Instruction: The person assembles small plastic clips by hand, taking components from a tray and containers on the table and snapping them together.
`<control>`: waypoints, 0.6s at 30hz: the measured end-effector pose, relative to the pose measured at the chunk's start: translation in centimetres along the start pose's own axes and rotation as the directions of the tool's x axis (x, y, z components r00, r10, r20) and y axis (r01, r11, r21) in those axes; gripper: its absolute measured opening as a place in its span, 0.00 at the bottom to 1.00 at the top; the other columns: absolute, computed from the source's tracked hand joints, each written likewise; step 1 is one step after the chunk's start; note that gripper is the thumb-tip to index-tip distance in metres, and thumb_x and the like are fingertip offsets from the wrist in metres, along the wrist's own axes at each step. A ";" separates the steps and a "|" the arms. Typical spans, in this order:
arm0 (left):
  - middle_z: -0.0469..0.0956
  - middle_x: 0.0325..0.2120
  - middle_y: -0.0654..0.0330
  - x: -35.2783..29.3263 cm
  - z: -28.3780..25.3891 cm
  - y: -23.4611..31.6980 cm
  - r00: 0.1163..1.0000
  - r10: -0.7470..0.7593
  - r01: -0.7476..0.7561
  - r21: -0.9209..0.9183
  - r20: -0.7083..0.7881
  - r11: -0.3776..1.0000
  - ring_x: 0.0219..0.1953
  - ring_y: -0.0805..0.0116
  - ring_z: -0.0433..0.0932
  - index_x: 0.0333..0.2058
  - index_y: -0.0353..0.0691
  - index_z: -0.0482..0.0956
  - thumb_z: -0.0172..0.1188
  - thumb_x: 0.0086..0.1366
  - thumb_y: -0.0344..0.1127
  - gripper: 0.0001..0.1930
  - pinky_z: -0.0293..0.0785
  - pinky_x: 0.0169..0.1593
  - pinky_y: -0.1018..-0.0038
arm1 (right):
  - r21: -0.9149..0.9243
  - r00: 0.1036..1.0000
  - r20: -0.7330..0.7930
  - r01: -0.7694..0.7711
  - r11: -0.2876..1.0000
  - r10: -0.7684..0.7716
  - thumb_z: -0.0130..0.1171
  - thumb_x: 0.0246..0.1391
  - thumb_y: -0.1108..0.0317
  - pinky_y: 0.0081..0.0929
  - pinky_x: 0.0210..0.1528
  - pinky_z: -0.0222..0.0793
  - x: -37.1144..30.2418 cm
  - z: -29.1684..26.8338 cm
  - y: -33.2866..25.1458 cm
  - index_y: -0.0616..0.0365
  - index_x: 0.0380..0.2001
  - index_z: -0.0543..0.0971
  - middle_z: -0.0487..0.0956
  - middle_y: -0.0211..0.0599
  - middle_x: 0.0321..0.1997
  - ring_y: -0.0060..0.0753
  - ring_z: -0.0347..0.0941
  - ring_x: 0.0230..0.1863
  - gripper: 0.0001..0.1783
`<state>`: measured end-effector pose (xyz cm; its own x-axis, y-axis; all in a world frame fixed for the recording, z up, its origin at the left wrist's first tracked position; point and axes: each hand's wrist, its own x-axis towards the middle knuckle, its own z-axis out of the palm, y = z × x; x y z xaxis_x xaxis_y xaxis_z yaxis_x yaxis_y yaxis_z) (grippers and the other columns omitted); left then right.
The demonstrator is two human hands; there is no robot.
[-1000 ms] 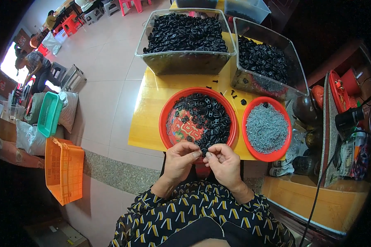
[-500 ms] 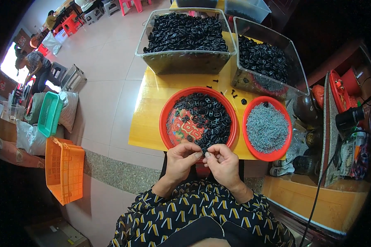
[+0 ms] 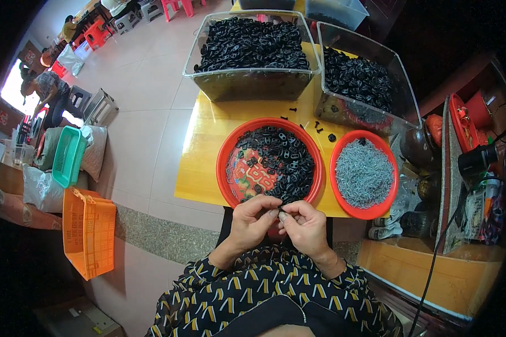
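Observation:
My left hand (image 3: 249,223) and my right hand (image 3: 305,226) meet at the near rim of a round red tray (image 3: 221,168). Thumbs and fingers of both pinch a small black plastic piece (image 3: 281,208), mostly covered by the fingertips. Inside the tray lie many black oval pieces with holes (image 3: 294,163), heaped to the right and near side, over a patterned bottom. A smaller red tray (image 3: 395,194), right of it, is full of silver screws (image 3: 364,173).
Two clear bins (image 3: 253,84) (image 3: 413,106) heaped with black pieces stand at the table's (image 3: 199,168) far side. Loose black bits (image 3: 319,128) lie between. Left on the floor are an orange crate (image 3: 90,236), a green basket (image 3: 68,156) and sacks. A person (image 3: 53,92) bends far left.
My left fingers have shifted slightly up and over the black piece, and the fingertips of both hands have turned a little around it. The trays and bins look the same.

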<state>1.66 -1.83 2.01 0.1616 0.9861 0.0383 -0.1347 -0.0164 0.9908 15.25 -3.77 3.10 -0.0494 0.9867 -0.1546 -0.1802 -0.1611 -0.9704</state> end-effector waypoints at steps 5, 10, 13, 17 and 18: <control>0.73 0.24 0.58 0.5 -0.2 0.4 0.990 0.074 -0.091 0.140 0.123 0.986 0.27 0.72 0.73 0.33 0.31 0.74 0.52 0.51 0.22 0.09 0.68 0.31 0.79 | 0.007 0.999 0.018 -0.031 0.999 0.031 0.50 0.47 0.79 0.15 0.24 0.70 -0.1 -0.3 -0.3 0.66 0.29 0.71 0.73 0.32 0.23 0.18 0.71 0.24 0.03; 0.73 0.23 0.57 1.1 -0.3 0.9 0.976 0.099 -0.147 0.252 0.191 0.956 0.26 0.71 0.72 0.34 0.32 0.74 0.52 0.51 0.22 0.10 0.67 0.30 0.79 | 0.020 0.999 0.042 -0.008 1.000 0.007 0.49 0.48 0.79 0.15 0.24 0.70 0.1 -0.7 0.2 0.66 0.29 0.71 0.73 0.33 0.24 0.19 0.71 0.24 0.04; 0.72 0.23 0.58 1.4 -0.4 0.4 0.963 0.135 -0.203 0.301 0.232 0.932 0.26 0.71 0.72 0.37 0.32 0.73 0.52 0.52 0.21 0.12 0.68 0.30 0.79 | 0.047 0.999 0.040 -0.037 0.998 0.035 0.49 0.48 0.79 0.16 0.24 0.71 0.3 -0.9 0.3 0.67 0.30 0.71 0.73 0.34 0.24 0.20 0.71 0.24 0.04; 0.71 0.26 0.62 1.2 0.1 0.1 0.984 -0.036 0.045 -0.052 0.174 0.998 0.29 0.74 0.71 0.46 0.32 0.66 0.51 0.54 0.20 0.18 0.68 0.35 0.81 | 0.152 0.996 0.040 -0.089 0.984 0.084 0.49 0.49 0.77 0.15 0.25 0.71 1.2 -1.5 0.5 0.67 0.32 0.71 0.74 0.36 0.26 0.21 0.72 0.24 0.06; 0.71 0.26 0.62 1.2 0.1 -0.1 0.984 -0.034 0.043 -0.052 0.175 0.998 0.29 0.74 0.71 0.46 0.32 0.66 0.51 0.54 0.20 0.18 0.68 0.35 0.81 | 0.195 0.996 0.049 -0.084 0.977 0.076 0.50 0.49 0.77 0.15 0.25 0.71 1.4 -1.6 0.6 0.68 0.33 0.71 0.74 0.37 0.26 0.21 0.72 0.24 0.07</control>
<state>1.93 -0.62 2.01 0.3345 0.9420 0.0269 -0.1778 0.0350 0.9835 16.65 -2.49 2.03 -0.1111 0.9694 -0.2189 -0.3636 -0.2447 -0.8988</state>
